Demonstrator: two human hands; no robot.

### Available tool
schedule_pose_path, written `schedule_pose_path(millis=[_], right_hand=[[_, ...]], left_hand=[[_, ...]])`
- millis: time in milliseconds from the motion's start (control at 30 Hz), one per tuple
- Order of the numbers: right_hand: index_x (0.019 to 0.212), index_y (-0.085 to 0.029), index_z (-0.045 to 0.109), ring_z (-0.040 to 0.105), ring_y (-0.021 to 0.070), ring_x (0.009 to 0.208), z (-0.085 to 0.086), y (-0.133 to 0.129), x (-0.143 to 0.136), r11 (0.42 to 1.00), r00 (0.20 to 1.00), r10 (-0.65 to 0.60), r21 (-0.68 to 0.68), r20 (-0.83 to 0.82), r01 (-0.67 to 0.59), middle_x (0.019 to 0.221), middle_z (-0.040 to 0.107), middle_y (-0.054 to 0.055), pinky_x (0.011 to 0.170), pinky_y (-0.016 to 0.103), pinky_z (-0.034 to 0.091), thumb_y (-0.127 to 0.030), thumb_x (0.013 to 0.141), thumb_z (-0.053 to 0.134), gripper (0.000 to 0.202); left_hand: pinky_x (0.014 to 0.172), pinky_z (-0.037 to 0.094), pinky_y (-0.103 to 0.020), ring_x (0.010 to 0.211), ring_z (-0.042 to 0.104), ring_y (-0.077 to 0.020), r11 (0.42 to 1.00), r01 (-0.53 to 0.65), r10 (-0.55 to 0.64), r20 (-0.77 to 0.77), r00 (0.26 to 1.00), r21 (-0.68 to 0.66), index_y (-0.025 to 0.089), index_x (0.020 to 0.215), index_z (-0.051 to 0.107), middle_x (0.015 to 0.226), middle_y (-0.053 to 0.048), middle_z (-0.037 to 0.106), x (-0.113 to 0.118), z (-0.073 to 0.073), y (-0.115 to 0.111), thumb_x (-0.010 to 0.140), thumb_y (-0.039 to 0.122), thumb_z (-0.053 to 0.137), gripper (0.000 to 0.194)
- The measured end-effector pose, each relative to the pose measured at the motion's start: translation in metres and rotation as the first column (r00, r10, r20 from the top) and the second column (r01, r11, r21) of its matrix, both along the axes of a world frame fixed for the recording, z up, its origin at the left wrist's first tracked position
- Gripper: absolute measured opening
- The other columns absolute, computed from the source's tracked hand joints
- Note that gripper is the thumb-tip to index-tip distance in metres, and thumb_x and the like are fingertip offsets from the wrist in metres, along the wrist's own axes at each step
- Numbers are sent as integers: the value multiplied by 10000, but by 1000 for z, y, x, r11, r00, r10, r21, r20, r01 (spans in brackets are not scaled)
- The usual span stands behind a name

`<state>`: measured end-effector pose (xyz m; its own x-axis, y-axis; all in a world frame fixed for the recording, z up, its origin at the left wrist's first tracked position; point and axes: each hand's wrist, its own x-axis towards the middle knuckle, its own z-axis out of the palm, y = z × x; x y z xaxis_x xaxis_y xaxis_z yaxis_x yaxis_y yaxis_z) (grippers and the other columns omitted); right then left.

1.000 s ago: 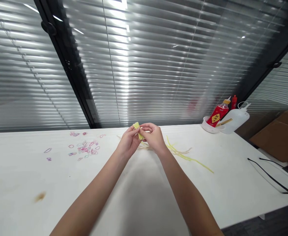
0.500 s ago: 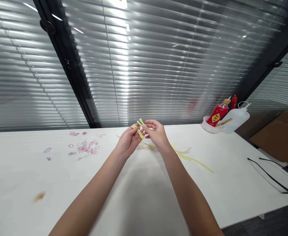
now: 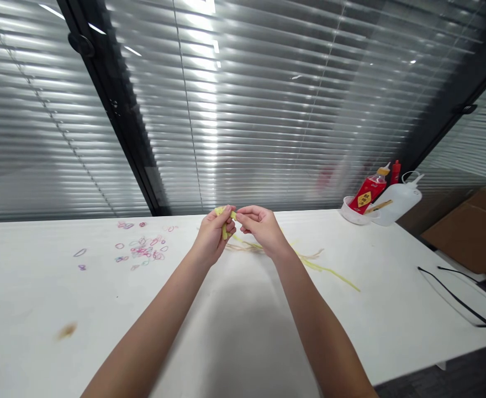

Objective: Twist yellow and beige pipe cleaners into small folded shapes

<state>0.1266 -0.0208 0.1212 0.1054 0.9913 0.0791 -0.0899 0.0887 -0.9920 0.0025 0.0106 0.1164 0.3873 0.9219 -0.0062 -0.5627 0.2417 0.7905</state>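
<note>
"Pinching a flat, bendy yellow strip, I have my left hand curled with the thumb pressed on it, and my right hand nips its end between thumb and fingertips."

"Where, and pointing which way?"

"Over the table's far edge, near the middle. It's folded: the short stretch between my hands runs left to right, and another part points down toward me. I can't tell its full long axis."

"Around it?"

"Slender yellow strands reach toward the right edge, wavy tan ones lie beneath my hands, and thin coloured loops sit left, toward the far-left corner."
</note>
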Motion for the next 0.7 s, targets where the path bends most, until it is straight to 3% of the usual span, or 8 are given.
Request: schedule_pose_path(millis=[133, 267, 433, 600, 700], right_hand=[[946, -138, 643, 583, 139, 734, 0, -4, 5, 997, 986, 55, 52, 156, -64, 871, 650, 72, 671, 274, 475, -374, 701, 661, 341], [907, -146, 672, 573, 136, 698, 6, -10, 7, 994, 955, 63, 67, 290, -86, 847, 654, 60, 671, 282, 471, -360, 738, 621, 277], [838, -155, 694, 530, 117, 642, 9, -10, 6, 980, 956, 81, 150, 281, -127, 731, 630, 37, 605, 251, 435, -326, 735, 628, 211], [802, -145, 697, 531, 120, 686, 9, -8, 8, 937, 955, 228, 224, 189, -268, 757, 641, 48, 632, 253, 432, -303, 721, 649, 184], [837, -142, 694, 547, 132, 730, 11, -9, 10, 941, 954, 241, 200, 177, -275, 807, 647, 58, 654, 261, 443, -332, 727, 646, 224]], left_hand=[[476, 339, -163, 482, 370, -33, 998, -70, 70, -13, 997, -3, 100, 837, 588, 584, 31, 408, -2, 3, 1, 723, 256, 683, 215], [481, 359, -169, 477, 364, -36, 998, -57, 57, -14, 998, -8, 98, 836, 589, 573, 31, 408, -6, 9, 0, 739, 260, 672, 206], [488, 388, -175, 469, 362, -43, 992, 72, -65, 70, 995, -102, 104, 798, 578, 528, 41, 374, -13, 17, 1, 778, 252, 633, 159], [448, 358, -180, 441, 336, -48, 926, 292, -253, 181, 951, -240, 96, 741, 562, 483, 48, 312, -20, 24, 1, 832, 261, 563, 189], [449, 354, -185, 437, 325, -49, 934, 275, -239, 173, 956, -229, 105, 758, 563, 483, 55, 280, -22, 27, -1, 819, 252, 580, 160]])
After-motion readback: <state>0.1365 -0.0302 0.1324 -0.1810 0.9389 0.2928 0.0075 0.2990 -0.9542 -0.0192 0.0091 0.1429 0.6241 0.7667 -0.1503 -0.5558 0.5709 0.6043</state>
